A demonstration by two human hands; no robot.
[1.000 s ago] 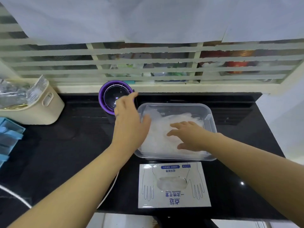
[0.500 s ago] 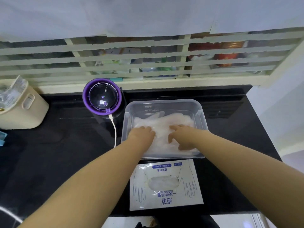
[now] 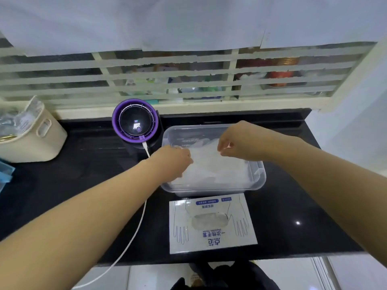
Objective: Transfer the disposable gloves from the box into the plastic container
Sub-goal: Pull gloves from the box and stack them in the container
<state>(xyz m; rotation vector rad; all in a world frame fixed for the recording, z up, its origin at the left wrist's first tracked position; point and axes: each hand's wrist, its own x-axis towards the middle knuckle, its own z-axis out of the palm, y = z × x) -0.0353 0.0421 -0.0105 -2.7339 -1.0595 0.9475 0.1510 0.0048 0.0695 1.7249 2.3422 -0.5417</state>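
A clear plastic container (image 3: 259,181) stands on the black counter and holds a pile of thin translucent disposable gloves (image 3: 215,168). My left hand (image 3: 171,162) is inside its left side, fingers curled into the pile. Over the container's far part, my right hand (image 3: 240,143) pinches the top of the glove pile with fingers and thumb. The flat white glove box (image 3: 211,225) lies just in front of the container, its oval opening facing up with plastic showing inside.
A purple-rimmed round device (image 3: 135,123) stands left of the container, its white cable (image 3: 134,237) running off the counter's front edge. A cream bin (image 3: 31,139) sits far left, with a blue item (image 3: 5,172) in front of it. A barred window ledge (image 3: 188,105) runs behind.
My right hand rose from pressing flat on the gloves and now pinches them toward the container's far side. The left hand stays in the left part of the pile.
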